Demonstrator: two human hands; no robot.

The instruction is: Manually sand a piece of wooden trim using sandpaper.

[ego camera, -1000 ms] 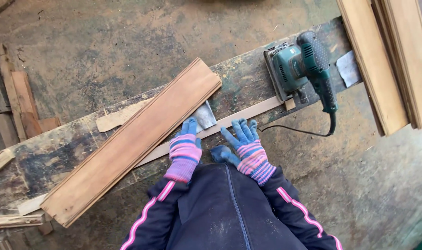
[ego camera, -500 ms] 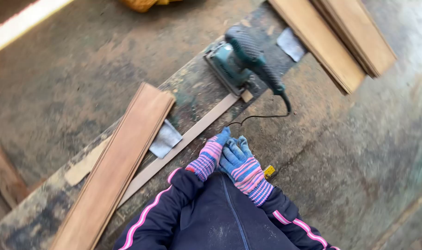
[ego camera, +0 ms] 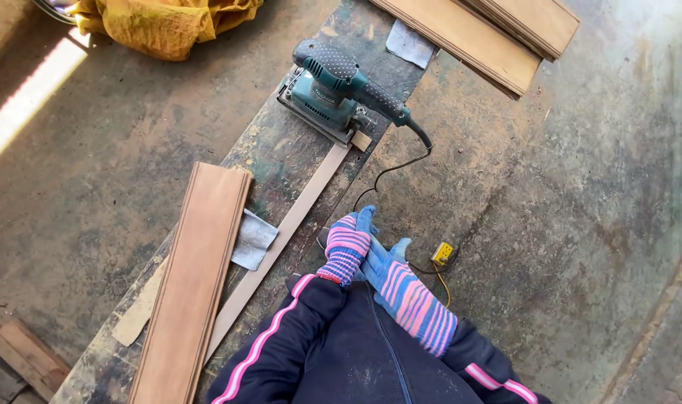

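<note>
Both hands are seen brought together in front of the dark jacket: the left hand (ego camera: 348, 247), in a blue knitted glove with pink and purple stripes, is laid over the right hand (ego camera: 392, 273), gloved alike, so that the two are pressed one upon the other and nothing is seen to be pinched or held between them. A second ago the hands were spread apart, fingers flat on the edge of the long, paint-stained work plank (ego camera: 281, 150); half a second ago they were already drawn to each other, and now contact with the plank has been given up altogether. The view has also been swung, so that the plank runs more steeply up the picture. The thin pale wooden strip (ego camera: 281, 232) is left lying along the plank, just beside the left hand but untouched, its far end against the teal electric sander (ego camera: 326, 93), which rests unheld on the plank with its black cord (ego camera: 390, 168) trailing to a small yellow plug (ego camera: 442, 253) near the right hand. A broad brown board (ego camera: 195, 284) lies alongside the strip, a grey sheet of sandpaper (ego camera: 251, 239) tucked partly under it. It may be judged that work on the strip is paused, perhaps while the gloves are being adjusted.
</note>
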